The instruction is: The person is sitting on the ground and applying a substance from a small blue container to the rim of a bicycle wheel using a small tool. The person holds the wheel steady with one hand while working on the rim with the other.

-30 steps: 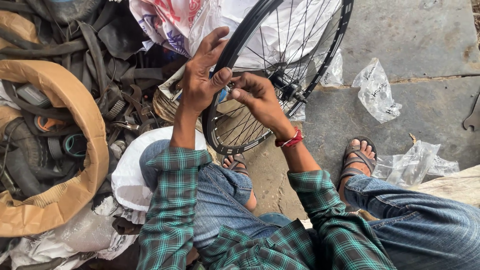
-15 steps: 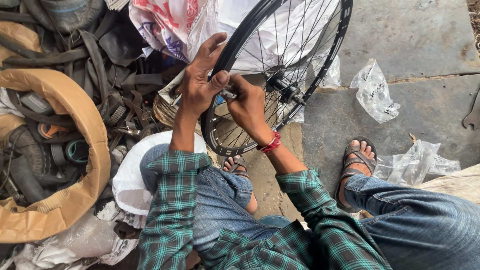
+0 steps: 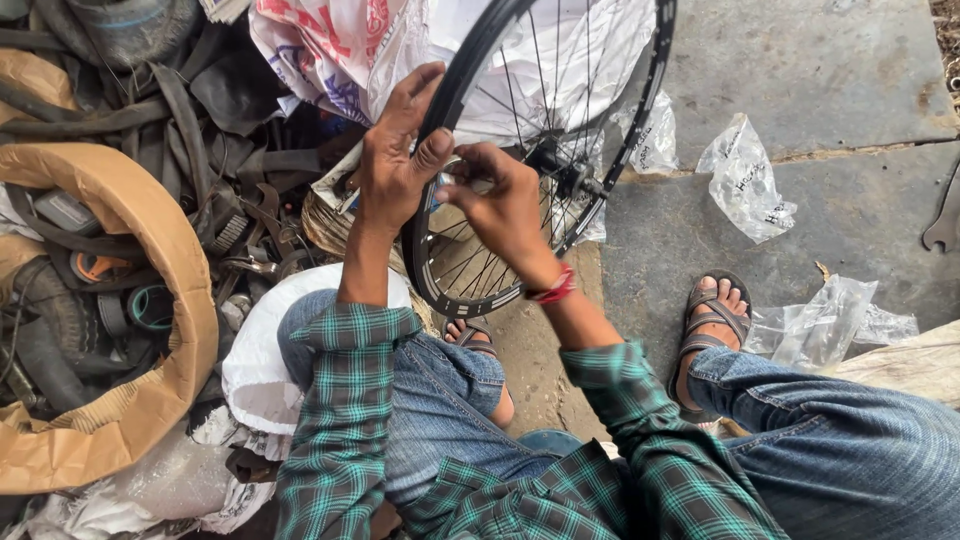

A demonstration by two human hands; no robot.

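Observation:
A black bicycle wheel rim (image 3: pixel 652 95) with thin spokes stands upright in front of me, its hub (image 3: pixel 562 168) near the middle. My left hand (image 3: pixel 395 160) grips the near side of the rim, fingers wrapped over the edge. My right hand (image 3: pixel 500 205) sits just right of it, inside the rim, with the fingers pinched together on a spoke close to the rim; what is between them is hidden. A red band is on my right wrist.
A torn cardboard box (image 3: pixel 150 300) of old tyres, tubes and tools fills the left. A printed white sack (image 3: pixel 330 50) lies behind the wheel. Clear plastic bags (image 3: pixel 745 185) lie on the stone floor at right, a wrench (image 3: pixel 945 225) at the far right edge.
My right hand has moved left and up along the rim, closer to my left hand. My left hand keeps its hold on the rim.

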